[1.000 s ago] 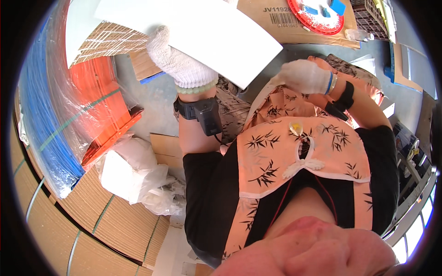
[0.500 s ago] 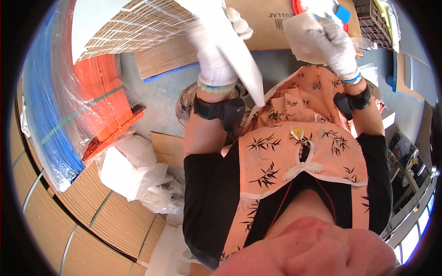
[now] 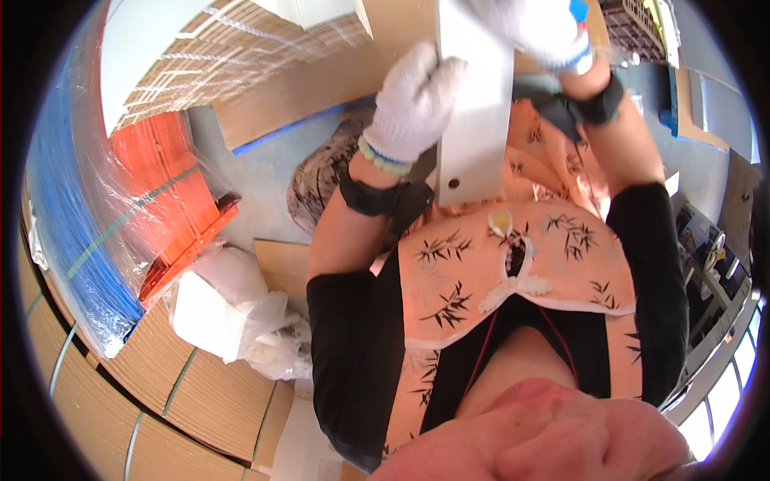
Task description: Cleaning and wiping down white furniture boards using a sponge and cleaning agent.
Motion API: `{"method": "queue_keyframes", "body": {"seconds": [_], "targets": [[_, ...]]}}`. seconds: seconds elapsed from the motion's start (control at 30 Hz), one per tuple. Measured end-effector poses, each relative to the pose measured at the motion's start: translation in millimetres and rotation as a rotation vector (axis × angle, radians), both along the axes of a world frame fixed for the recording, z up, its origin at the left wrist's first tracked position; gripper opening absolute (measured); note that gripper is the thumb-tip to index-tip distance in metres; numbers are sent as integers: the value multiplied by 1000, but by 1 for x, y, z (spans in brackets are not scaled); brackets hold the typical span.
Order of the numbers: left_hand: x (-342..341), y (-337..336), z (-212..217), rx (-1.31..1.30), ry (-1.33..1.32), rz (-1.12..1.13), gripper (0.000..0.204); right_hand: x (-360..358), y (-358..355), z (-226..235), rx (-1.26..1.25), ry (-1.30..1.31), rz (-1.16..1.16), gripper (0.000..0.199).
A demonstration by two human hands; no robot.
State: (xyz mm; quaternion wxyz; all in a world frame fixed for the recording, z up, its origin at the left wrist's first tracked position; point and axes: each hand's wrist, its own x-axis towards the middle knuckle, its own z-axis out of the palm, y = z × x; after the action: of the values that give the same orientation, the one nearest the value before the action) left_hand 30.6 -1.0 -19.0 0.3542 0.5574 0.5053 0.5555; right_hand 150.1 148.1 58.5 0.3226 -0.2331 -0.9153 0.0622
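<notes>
A long white panel (image 3: 473,152) with a small dark hole near its lower end stands lengthwise before my chest. My left hand (image 3: 413,104), in a white knit glove, is closed on the panel's left edge, thumb over its face. My gloved right hand (image 3: 549,28) is over the panel's upper right part at the top of the picture. Motion and glare smear its fingers, and the pale square cloth seen in it earlier cannot be made out.
A stack of white-faced panels (image 3: 241,68) lies at the upper left. Beside it are plastic-wrapped orange (image 3: 156,180) and blue (image 3: 88,240) bundles. Cardboard (image 3: 313,88) lies ahead, a brown crate (image 3: 634,28) at the upper right. Strapped cardboard stacks (image 3: 152,385) fill the lower left.
The white panel has turned its broad face toward me and moved right. My left hand now grips its left edge; my right hand has come from the right over the panel.
</notes>
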Motion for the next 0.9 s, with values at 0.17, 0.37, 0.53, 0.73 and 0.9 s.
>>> {"method": "queue_keyframes", "body": {"seconds": [0.17, 0.37, 0.53, 0.73, 0.9], "targets": [[-14, 6, -5, -129, -436, 134, 47, -7, -32, -13, -183, -140, 301, 29], [-28, 11, -1, -24, -816, 312, 44, 19, -72, -49, -124, -92, 643, 30], [-28, 11, -6, 83, -320, 445, 43, 48, -86, -71, -313, -391, 765, 29], [-34, 22, 3, 148, -553, 407, 44, 97, -61, -141, -744, -828, 460, 9], [-35, 21, 9, 178, -449, 373, 52, 96, -45, -120, -1589, -107, 132, 35]]}}
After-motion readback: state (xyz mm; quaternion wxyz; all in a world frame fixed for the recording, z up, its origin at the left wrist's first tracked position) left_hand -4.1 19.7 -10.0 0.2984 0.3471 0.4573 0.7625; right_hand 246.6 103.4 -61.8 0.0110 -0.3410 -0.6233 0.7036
